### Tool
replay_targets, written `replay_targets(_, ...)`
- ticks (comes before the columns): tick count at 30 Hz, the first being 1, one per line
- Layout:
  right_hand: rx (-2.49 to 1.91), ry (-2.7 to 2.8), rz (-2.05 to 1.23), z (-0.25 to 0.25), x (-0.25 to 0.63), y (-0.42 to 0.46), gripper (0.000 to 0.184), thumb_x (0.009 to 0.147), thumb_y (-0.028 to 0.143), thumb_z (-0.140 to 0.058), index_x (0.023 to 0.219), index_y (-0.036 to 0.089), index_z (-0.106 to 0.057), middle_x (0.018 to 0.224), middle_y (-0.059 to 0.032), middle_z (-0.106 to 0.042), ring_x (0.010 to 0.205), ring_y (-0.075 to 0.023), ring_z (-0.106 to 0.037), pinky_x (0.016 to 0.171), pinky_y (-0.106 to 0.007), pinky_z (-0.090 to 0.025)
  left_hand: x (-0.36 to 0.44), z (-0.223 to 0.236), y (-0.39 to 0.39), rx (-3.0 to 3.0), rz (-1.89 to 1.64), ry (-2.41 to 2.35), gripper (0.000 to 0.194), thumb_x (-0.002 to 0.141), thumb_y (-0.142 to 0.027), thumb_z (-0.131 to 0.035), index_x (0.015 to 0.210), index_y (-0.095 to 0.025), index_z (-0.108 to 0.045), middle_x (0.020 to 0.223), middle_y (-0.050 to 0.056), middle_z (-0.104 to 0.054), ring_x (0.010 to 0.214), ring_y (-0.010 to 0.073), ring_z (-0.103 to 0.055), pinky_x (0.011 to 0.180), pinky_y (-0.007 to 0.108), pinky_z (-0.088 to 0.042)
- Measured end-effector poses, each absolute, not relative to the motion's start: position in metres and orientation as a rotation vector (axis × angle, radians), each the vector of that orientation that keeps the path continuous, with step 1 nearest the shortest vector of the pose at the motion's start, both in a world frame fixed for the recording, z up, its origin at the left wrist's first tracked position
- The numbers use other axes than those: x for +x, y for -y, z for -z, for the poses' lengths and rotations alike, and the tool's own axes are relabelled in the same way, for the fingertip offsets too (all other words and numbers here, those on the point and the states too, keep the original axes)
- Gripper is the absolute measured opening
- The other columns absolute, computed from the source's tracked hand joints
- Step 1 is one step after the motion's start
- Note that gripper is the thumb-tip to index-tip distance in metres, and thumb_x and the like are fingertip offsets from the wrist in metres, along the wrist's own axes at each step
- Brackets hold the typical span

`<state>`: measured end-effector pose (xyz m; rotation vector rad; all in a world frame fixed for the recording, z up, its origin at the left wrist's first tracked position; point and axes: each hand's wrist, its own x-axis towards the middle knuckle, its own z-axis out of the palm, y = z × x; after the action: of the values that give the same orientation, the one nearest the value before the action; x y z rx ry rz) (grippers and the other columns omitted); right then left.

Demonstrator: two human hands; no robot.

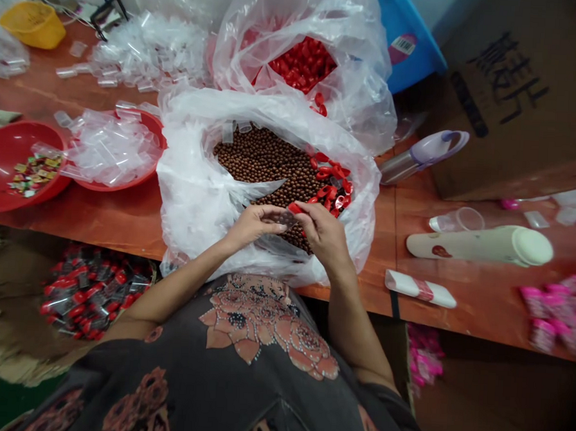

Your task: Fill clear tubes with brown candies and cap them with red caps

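Note:
My left hand [251, 226] and my right hand [324, 233] meet above an open white plastic bag [187, 191] filled with small brown beads [262, 163]. My right fingers pinch a small red plastic piece [294, 208]. A small clear plastic tube [282, 218] seems to sit between both hands, held by my left fingers, though it is hard to make out. More red pieces [331, 185] lie on the beads, to the far right of the bag's opening.
A wooden bench holds a clear bag of red pieces, red bowls with clear tubes and wrapped sweets, a yellow basket, a bottle, and pink packets. A cardboard box stands at the right. Below the bench's near edge lies a heap of red-and-clear packets.

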<state>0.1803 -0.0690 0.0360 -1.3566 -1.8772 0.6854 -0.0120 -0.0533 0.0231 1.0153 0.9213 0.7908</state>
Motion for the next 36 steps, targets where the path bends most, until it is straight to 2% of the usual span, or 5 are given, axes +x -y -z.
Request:
replay_targets(8, -1.325, 2.155, -0.505, -0.025, 0.181, 0.073, 0.071, 0.081, 0.051, -0.072, 0.142, 0.023, -0.046, 0.13, -0.0148, -0.059, 0.122, -0.0342, -0.053, 0.106, -0.052, -0.043, -0.014, -0.025, 0.059, 0.947, -0.814, -0.927, 0.039, 0.065, -0.023, -0.084, 0.103, -0.017, -0.074, 0.103, 0.006, -0.074, 0.09, 0.0166, -0.067, 0.085, 0.031, -0.052)
replay_targets(15, -1.313, 2.248, -0.365, -0.016, 0.168, 0.077, 0.067, 0.078, 0.044, -0.073, 0.136, 0.024, -0.048, 0.128, -0.0123, -0.061, 0.115, -0.0313, -0.056, 0.099, -0.047, -0.044, 0.005, -0.027, 0.061, 0.606, -0.737, -0.875, 0.065, 0.086, -0.074, -0.047, 0.108, -0.017, -0.067, 0.074, 0.008, -0.068, 0.065, 0.0174, -0.062, 0.06, 0.03, -0.048)
replay_targets(25, -1.19, 2.131, -0.712, -0.011, 0.166, 0.073, 0.083, 0.077, 0.052, -0.074, 0.147, 0.028, -0.037, 0.142, -0.0109, -0.056, 0.124, -0.0309, -0.054, 0.102, -0.047, -0.043, 0.009, -0.019, 0.063, 0.53, -0.842, -0.929, 0.05, 0.095, -0.059, -0.044, 0.12, -0.02, -0.061, 0.059, 0.0, -0.058, 0.048, 0.0111, -0.051, 0.05, 0.024, -0.044)
replay_targets(29, -1.355, 1.773, -0.787, 0.012, 0.182, 0.056, 0.044, 0.098, 0.045, -0.046, 0.139, 0.028, -0.05, 0.122, -0.0079, -0.067, 0.108, -0.0244, -0.063, 0.095, -0.044, -0.049, -0.011, -0.027, 0.058, 0.485, -0.865, -0.921, 0.06, 0.092, -0.067, -0.045, 0.126, -0.019, -0.058, 0.082, 0.006, -0.071, 0.062, 0.0137, -0.063, 0.058, 0.026, -0.052)
replay_targets(36, -1.522, 2.297, -0.46, 0.032, 0.171, 0.047, 0.023, 0.092, 0.021, -0.055, 0.105, 0.025, -0.074, 0.095, -0.0078, -0.07, 0.089, -0.0237, -0.06, 0.084, -0.039, -0.048, -0.02, -0.034, 0.05, 0.447, -0.921, -0.85, 0.061, 0.095, -0.067, -0.039, 0.113, -0.016, -0.067, 0.091, 0.01, -0.075, 0.074, 0.0154, -0.069, 0.053, 0.022, -0.05)
